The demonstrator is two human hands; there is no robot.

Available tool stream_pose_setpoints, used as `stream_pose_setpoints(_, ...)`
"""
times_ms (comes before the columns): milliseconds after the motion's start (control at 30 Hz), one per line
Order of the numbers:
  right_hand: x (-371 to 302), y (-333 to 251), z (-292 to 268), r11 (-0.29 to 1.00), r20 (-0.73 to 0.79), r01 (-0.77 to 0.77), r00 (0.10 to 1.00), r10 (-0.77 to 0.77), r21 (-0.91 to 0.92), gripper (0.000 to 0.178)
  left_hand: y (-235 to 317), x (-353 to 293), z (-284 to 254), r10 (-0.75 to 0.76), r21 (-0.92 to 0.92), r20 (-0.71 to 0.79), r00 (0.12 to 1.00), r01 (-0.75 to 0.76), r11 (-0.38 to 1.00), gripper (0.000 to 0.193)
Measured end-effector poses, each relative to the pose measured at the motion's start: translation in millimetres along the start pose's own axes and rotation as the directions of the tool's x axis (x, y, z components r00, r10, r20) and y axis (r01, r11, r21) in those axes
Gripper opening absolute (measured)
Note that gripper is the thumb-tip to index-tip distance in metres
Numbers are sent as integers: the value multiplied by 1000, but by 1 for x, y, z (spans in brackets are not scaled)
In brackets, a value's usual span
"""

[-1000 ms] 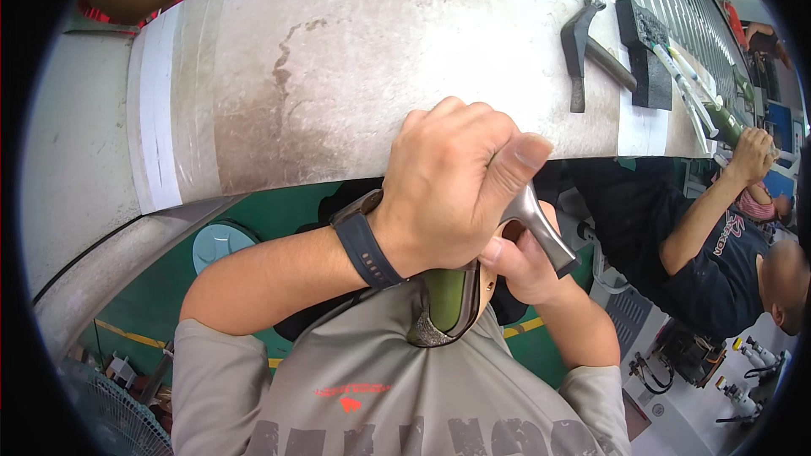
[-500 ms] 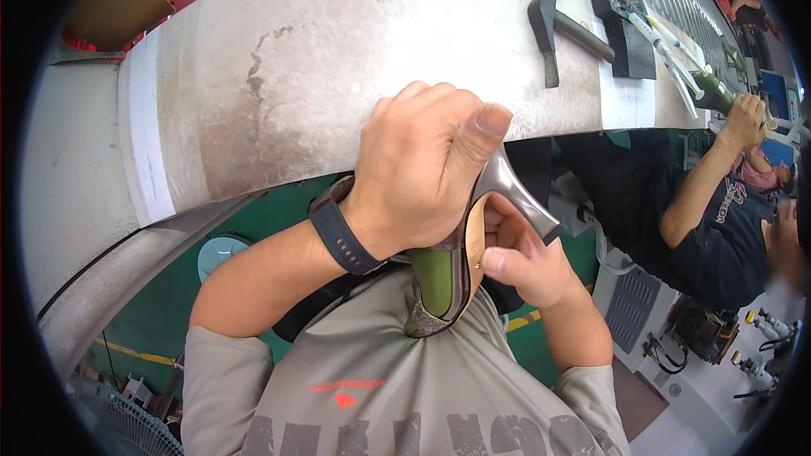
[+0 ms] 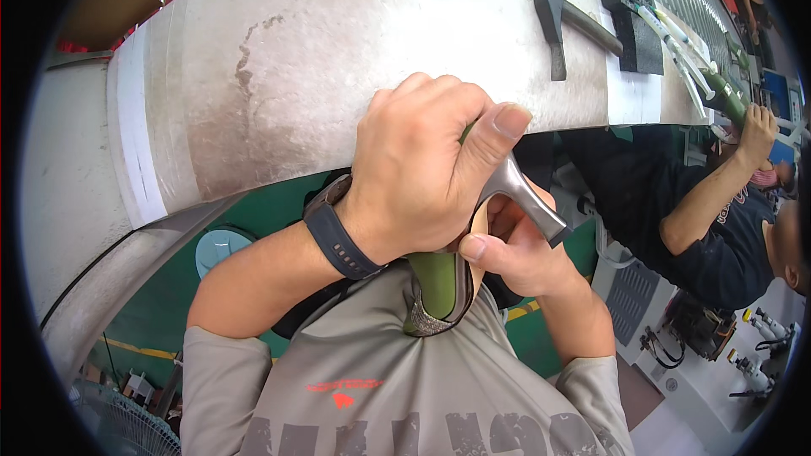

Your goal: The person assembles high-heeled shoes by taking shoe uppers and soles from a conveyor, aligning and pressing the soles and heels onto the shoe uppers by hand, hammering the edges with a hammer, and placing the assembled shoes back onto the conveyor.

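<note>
The left hand (image 3: 422, 165) is clasped over the dark high-heeled shoe (image 3: 464, 283) on its green last (image 3: 437, 283). The right hand (image 3: 524, 253) curls below the glossy metallic-grey heel (image 3: 525, 198), thumb on the tan sole (image 3: 480, 224); whether it grips cannot be told. Toe toward the grey shirt (image 3: 355, 363), the shoe is before the pale, stained desk (image 3: 355, 51), which bears a dark hammer (image 3: 555, 25).

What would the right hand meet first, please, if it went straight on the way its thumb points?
The green shoe: the right hand seems to be touching it, though depth is hard to judge.
</note>
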State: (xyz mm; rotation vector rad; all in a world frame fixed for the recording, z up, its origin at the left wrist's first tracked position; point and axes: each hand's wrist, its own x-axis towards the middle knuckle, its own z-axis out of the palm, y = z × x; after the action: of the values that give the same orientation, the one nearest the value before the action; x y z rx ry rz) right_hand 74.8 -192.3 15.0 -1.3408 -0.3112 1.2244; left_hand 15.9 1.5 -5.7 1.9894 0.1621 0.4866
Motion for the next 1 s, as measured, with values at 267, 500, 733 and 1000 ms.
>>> stream_pose_setpoints(267,-16,6,-3,994,74,-72,994,78,-81,82,1,0,4,0,37,-1,1000,0,999,59)
stream_pose_setpoints(500,-14,-8,4,970,9,-206,978,209,-127,72,0,3,6,23,7,-22,999,-23,1000,60)
stream_pose_setpoints(733,4,17,-5,989,84,-53,996,42,135,56,-2,4,-13,73,-16,123,990,-71,997,45)
stream_pose_setpoints(1000,36,-63,20,965,215,154,971,-107,-214,87,-12,-12,-122,-67,-316,-182,981,6,949,76)
